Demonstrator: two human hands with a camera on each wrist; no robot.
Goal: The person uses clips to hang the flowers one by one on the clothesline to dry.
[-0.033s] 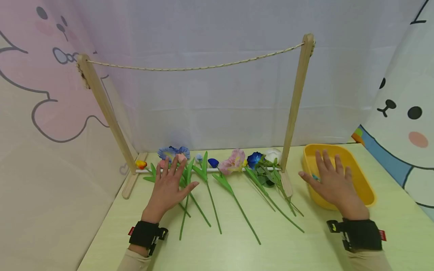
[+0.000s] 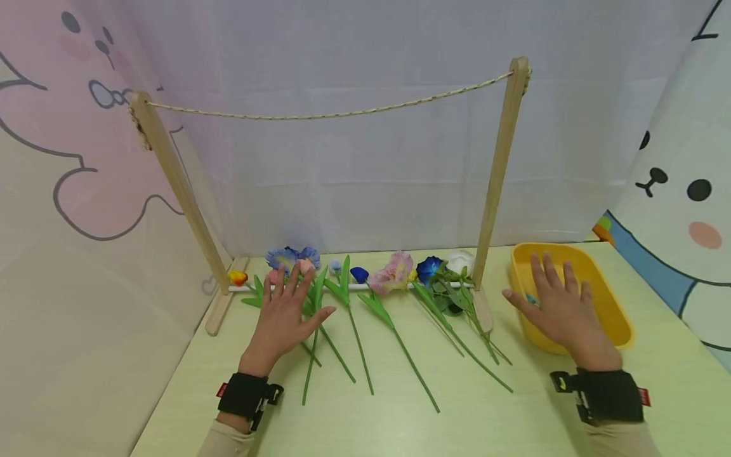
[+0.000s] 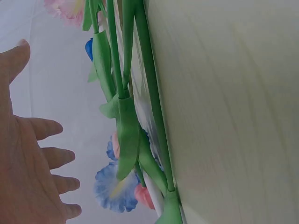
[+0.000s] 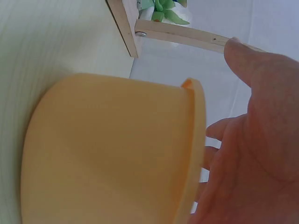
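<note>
My left hand (image 2: 285, 324) hovers over the left part of a row of artificial flowers, fingers spread and holding nothing. Beyond its fingertips lie a blue iris-like flower (image 2: 282, 257) and a pink bud (image 2: 306, 265); the left wrist view shows the blue flower (image 3: 114, 186) below green stems (image 3: 152, 93). Farther right along the row are a dark blue bud (image 2: 359, 274), a pink ruffled flower (image 2: 394, 273), a blue flower (image 2: 428, 270) and a white one (image 2: 459, 261). Over the yellow basin (image 2: 619, 317), my right hand (image 2: 565, 314) is spread with nothing in it, partly hiding a small teal item inside.
Two wooden posts (image 2: 183, 190) stand at the table's back, with a sagging rope (image 2: 320, 117) tied between their tops. A white rod (image 2: 356, 287) joins them low down, under the flowers. Behind hangs a white curtain (image 2: 354, 190). An orange-yellow bud (image 2: 237, 277) lies by the left post.
</note>
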